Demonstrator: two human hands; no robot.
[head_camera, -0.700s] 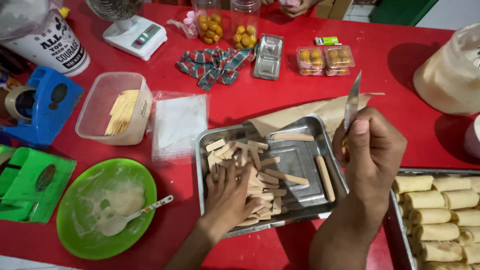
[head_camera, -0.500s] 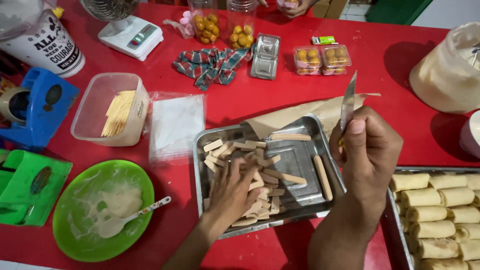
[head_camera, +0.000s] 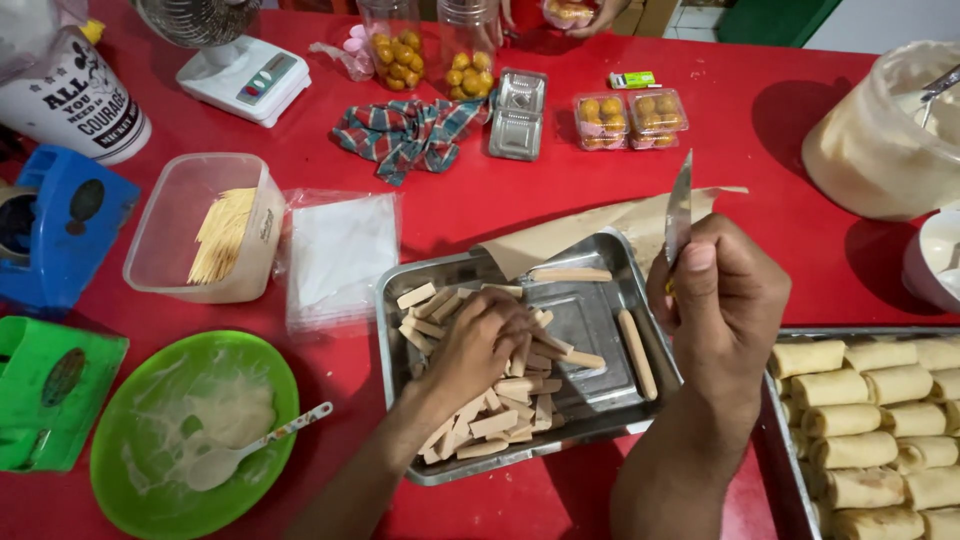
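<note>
My left hand (head_camera: 480, 345) lies in a steel tray (head_camera: 592, 318), fingers curled over a heap of short beige cut sticks (head_camera: 495, 420). Two longer uncut sticks (head_camera: 637, 355) lie at the right and back of the same tray. Just right of the tray, my right hand (head_camera: 725, 305) is closed on the handle of a knife (head_camera: 679, 210), whose blade points up and away from me. Brown paper (head_camera: 600, 225) lies under the tray's far edge. A second tray (head_camera: 775, 410) at the right holds rows of pale rolls (head_camera: 880, 420).
A green plate (head_camera: 120, 490) with white paste and a spoon (head_camera: 250, 445) sits at front left. Behind it are a clear tub of thin sticks (head_camera: 205, 230) and plastic sheets (head_camera: 340, 255). Farther back: scale (head_camera: 245, 75), checked cloth (head_camera: 410, 130), jars (head_camera: 395, 45). Another person's hand (head_camera: 570, 12) is at the far edge.
My left hand has slid up the pile towards the tray's far left and its fingers have curled from flat to bent. My right hand holds the knife upright as before.
</note>
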